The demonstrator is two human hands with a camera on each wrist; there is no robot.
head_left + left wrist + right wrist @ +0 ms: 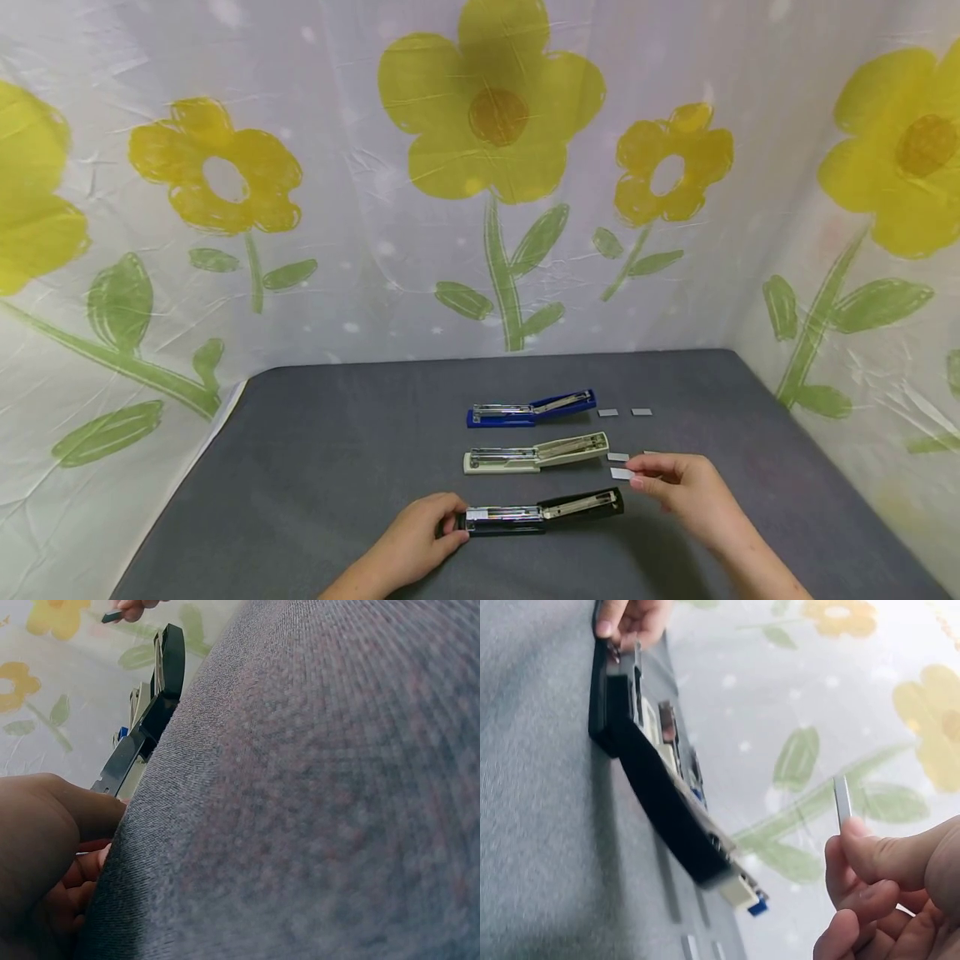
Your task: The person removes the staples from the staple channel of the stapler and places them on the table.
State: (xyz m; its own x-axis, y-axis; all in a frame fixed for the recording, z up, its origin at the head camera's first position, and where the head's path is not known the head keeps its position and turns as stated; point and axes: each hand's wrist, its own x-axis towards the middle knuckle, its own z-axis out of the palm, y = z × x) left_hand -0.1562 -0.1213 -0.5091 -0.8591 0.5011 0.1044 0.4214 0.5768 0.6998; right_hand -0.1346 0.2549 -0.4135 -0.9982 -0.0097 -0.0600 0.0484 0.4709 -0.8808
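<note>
A black stapler (510,521) lies opened out on the table, its top arm tilted up to the right and its staple channel showing. My left hand (420,537) grips its left end between thumb and fingers. In the right wrist view, that hand (641,619) holds the same end of the stapler (667,802). Above the table, right of the stapler's raised arm, my right hand (690,492) pinches a small strip of staples (622,473) between thumb and fingertips. The right wrist view shows this strip (843,806) standing out past the thumb.
Behind the black stapler lie an opened cream stapler (501,460) and an opened blue stapler (501,415). One staple strip (618,457) is beside the cream one, and another is partly behind my right hand. Two more strips (641,412) lie beside the blue one. A flowered curtain (360,317) surrounds the grey table.
</note>
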